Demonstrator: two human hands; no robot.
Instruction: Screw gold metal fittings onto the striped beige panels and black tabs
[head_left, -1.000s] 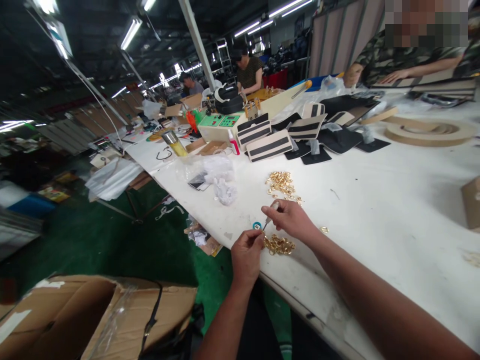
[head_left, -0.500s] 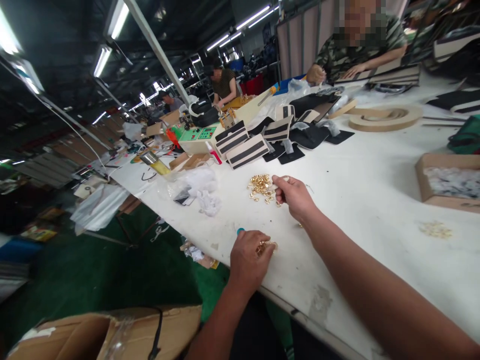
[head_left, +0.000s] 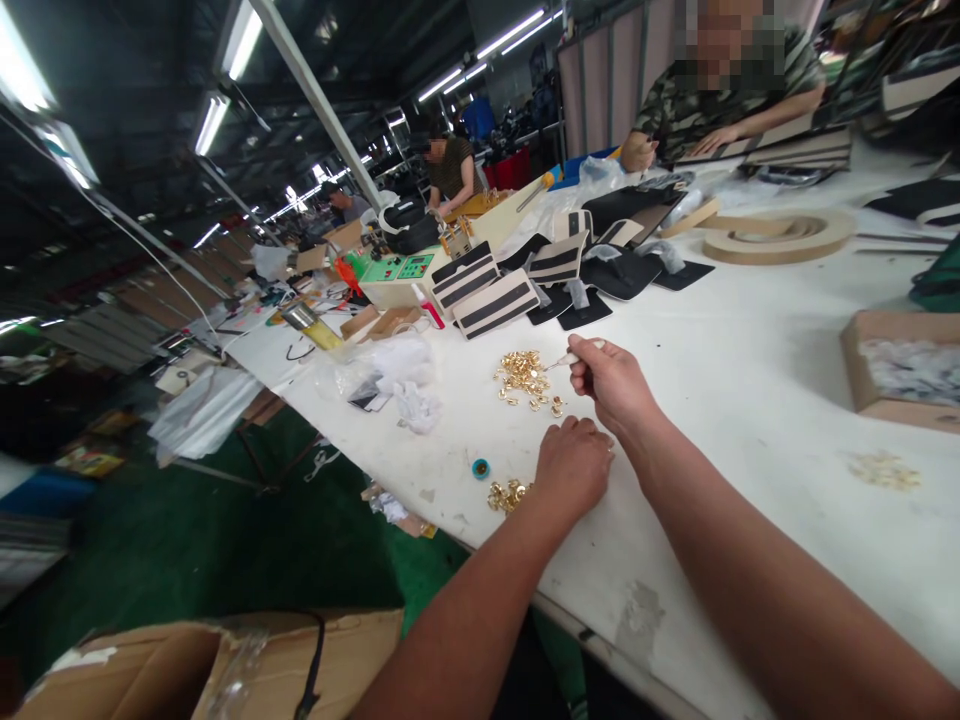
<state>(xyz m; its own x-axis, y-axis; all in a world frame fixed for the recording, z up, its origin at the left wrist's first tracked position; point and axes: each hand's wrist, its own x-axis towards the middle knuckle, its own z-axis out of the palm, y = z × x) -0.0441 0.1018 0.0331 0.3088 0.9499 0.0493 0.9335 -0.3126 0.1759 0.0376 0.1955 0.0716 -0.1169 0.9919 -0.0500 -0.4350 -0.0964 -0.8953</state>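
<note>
My right hand (head_left: pixel 611 382) pinches a thin pointed tool (head_left: pixel 583 353) with a pale handle, its fine tip directed left at a pile of small gold metal fittings (head_left: pixel 522 370). Below it, my left hand (head_left: pixel 576 462) rests on the white table, fingers curled down and together; whatever is under the fingertips is hidden. A second, smaller heap of gold fittings (head_left: pixel 507 496) lies beside my left wrist, partly covered by the forearm. Just above that heap sits a small round blue cap (head_left: pixel 481 469) with something amber-brown in it.
Striped beige-and-black pieces (head_left: pixel 495 305) and black flaps lie behind the gold pile. Crumpled clear plastic (head_left: pixel 397 375) is to the left. At right are a cardboard box (head_left: pixel 900 400), pale small pieces (head_left: pixel 885 470) and a tape roll (head_left: pixel 780 238). A co-worker (head_left: pixel 720 100) sits across the table.
My left hand has moved right, away from the smaller gold heap, uncovering it and the blue cap. My right hand has drawn slightly right from the larger pile, and its tool now shows.
</note>
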